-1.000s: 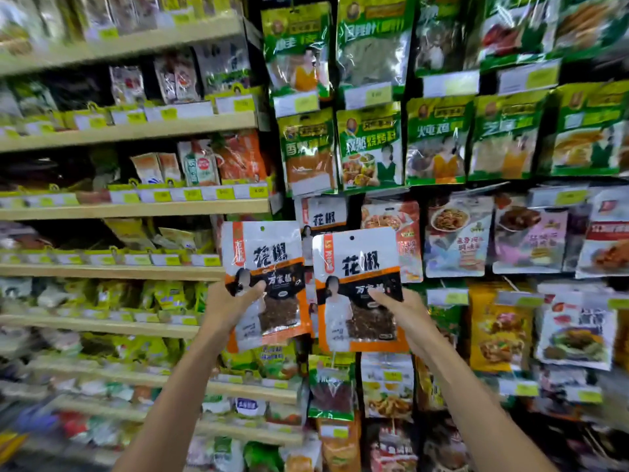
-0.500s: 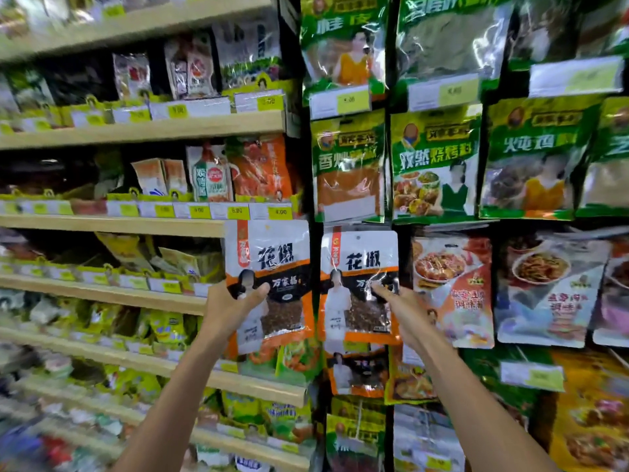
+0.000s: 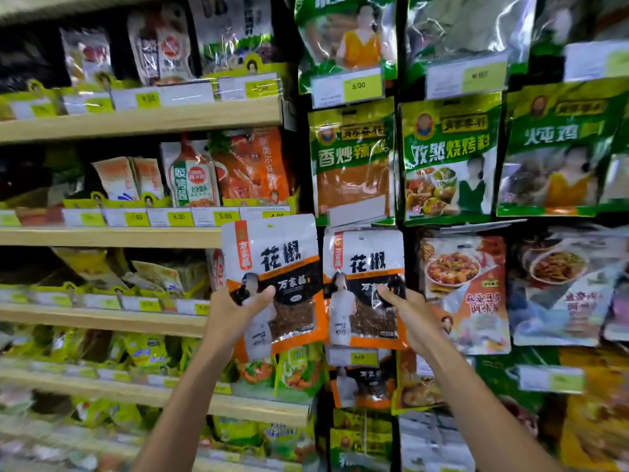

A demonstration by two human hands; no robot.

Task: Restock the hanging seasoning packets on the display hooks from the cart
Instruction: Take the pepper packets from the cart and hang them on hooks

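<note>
Two bare arms reaching up. Left hand (image 3: 235, 315) gripping a white, black and orange seasoning packet (image 3: 275, 284), thumb across its front, tilted a bit, held before the wooden shelves (image 3: 143, 119). Right hand (image 3: 406, 315) pinching a matching packet (image 3: 364, 287) by its right edge, flat against the hanging display. Just above, green spice bags (image 3: 449, 158). Beside, a red-dish packet (image 3: 466, 287). Below, a yellow price tag (image 3: 362, 357).
</note>
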